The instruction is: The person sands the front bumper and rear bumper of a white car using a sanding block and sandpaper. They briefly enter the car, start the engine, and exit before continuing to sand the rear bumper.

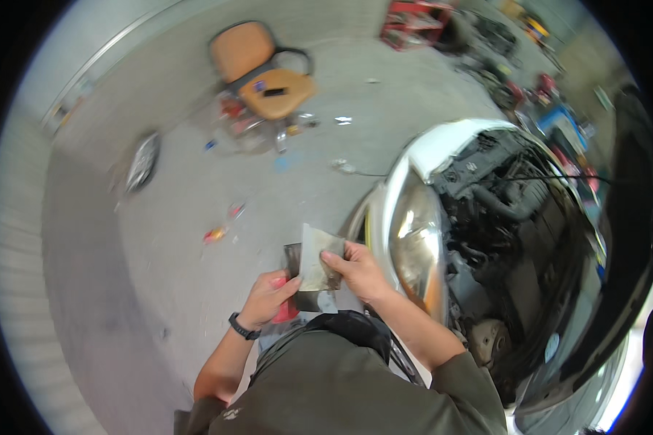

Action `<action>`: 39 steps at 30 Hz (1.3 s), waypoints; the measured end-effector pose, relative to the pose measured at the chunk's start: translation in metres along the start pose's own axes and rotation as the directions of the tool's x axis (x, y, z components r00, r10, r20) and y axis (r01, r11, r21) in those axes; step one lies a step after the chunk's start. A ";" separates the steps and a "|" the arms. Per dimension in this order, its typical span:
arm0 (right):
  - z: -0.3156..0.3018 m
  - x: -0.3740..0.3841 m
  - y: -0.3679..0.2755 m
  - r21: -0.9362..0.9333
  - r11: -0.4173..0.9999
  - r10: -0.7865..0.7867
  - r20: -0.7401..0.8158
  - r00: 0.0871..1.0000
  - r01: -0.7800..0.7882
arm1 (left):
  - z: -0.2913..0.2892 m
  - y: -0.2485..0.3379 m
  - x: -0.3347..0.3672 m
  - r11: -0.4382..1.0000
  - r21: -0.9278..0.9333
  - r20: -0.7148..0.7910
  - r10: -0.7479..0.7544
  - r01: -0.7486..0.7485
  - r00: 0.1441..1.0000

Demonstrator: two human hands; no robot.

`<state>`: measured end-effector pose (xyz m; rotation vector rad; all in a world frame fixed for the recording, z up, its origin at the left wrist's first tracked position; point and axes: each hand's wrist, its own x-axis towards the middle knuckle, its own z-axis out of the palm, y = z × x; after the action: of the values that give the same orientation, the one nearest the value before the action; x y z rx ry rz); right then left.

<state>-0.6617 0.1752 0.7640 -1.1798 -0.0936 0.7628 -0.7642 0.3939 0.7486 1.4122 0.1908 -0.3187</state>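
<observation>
While your left hand [272, 296] grips a red item [286, 309] and dark sheet [292, 257], your right hand [359, 268] pinches a pale sheet [316, 250], lower centre of frame | engine bay [497, 290], right, holds dark machinery [508, 196]; red rack [413, 26], top, holds blurred items [401, 38] | shirt mark [231, 414], bottom left, too small to read | forearms [421, 326] angle inward from below

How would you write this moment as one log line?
left hand: holding dark sheet, red item close by | right hand: pinching pale sheet | headlight: right of hands | engine bay: exposed
</observation>
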 end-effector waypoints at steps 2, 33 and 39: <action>-0.022 0.046 -0.034 -0.170 0.985 -0.074 -0.263 0.962 0.030 | -0.015 0.034 0.075 1.000 0.003 0.042 -0.005 0.005 0.999; -0.430 0.432 -0.428 -0.512 0.842 -0.539 -0.817 0.204 0.173 | 0.097 0.355 0.904 0.918 -0.106 0.789 -0.157 0.383 0.594; -0.554 0.559 -0.484 -0.544 0.837 -0.546 -0.830 0.115 0.055 | 0.193 0.381 1.083 0.870 0.003 0.834 -0.275 0.494 0.479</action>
<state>0.2410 -0.0216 0.7762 -1.7841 0.6385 -0.6100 0.3711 0.1381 0.7907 0.8269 -0.2303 -1.2763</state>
